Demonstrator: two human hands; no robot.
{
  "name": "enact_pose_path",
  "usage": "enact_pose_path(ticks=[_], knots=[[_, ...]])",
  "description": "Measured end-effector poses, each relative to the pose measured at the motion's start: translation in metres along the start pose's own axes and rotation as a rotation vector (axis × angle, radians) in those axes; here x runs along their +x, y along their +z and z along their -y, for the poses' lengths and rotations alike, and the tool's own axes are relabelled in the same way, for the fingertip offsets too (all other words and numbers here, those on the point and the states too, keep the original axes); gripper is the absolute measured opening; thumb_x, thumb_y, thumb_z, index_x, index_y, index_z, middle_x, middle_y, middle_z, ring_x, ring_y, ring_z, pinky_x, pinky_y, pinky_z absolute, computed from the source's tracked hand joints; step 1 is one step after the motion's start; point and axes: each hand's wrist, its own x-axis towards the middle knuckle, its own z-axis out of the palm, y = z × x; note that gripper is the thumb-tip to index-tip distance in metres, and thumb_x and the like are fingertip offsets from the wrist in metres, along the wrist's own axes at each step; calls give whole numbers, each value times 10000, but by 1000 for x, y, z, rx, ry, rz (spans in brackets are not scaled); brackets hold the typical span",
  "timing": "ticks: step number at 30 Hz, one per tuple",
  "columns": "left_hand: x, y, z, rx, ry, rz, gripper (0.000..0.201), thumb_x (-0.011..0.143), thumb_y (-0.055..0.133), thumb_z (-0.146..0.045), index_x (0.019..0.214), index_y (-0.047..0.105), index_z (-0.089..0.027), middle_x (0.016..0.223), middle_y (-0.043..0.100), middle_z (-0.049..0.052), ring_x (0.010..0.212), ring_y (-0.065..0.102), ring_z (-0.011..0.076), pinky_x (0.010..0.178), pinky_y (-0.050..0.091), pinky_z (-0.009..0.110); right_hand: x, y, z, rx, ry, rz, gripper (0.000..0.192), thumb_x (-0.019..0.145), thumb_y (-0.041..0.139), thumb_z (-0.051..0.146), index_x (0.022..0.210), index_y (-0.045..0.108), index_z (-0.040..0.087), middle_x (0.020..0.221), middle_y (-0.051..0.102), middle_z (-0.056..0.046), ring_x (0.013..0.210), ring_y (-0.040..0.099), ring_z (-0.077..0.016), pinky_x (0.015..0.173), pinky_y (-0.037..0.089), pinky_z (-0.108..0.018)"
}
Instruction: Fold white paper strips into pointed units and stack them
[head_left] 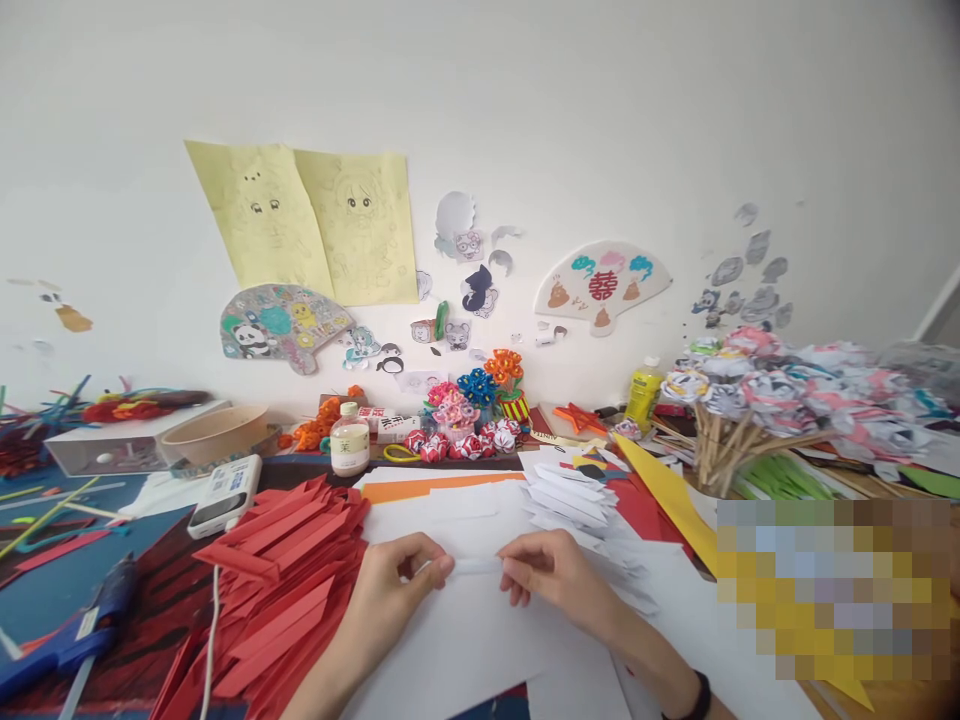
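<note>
Between my two hands a narrow folded strip of white paper [475, 566] is stretched level above white sheets [480, 630]. My left hand [405, 575] pinches its left end between thumb and fingers. At the other end, my right hand [551, 570] grips the strip the same way, with a dark band on that wrist. Left of my left hand lies a big heap of folded red paper strips [292, 580]. Beyond my right hand is a pile of folded white paper pieces [574, 500].
A blue glue gun [94, 620] lies at the far left, near a white device [225, 495] with a cable. A small bottle [349, 440] stands behind the red heap. Bundled paper flowers [750, 385] on sticks are at right, near yellow paper [667, 500]. Part of the right is blurred out.
</note>
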Motion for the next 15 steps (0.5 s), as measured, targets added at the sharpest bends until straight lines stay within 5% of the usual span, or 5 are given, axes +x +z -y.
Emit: enact_pose_path(ticks=[3, 7, 15], knots=[[0, 1, -1, 3, -2, -1, 358, 785, 566, -458, 631, 665, -150, 492, 480, -28, 509, 371, 106, 511, 271, 208, 0, 1, 0, -42, -22, -42, 321, 795, 632, 426, 917, 681, 133, 697, 663, -49, 618, 616, -150, 604, 504, -265], [0, 2, 0, 13, -3, 13, 354, 787, 567, -456, 642, 670, -150, 505, 505, -23, 513, 379, 106, 518, 276, 210, -2, 5, 1, -129, -69, -81, 253, 772, 665, 385, 722, 672, 136, 644, 645, -33, 599, 592, -139, 595, 489, -248], [1, 0, 8, -37, -34, 37, 378, 735, 621, -495, 628, 663, -135, 483, 451, -39, 491, 336, 90, 486, 243, 207, -2, 6, -3, 13, -13, 11, 279, 782, 649, 390, 715, 650, 119, 607, 642, -35, 480, 567, -103, 453, 438, -193]])
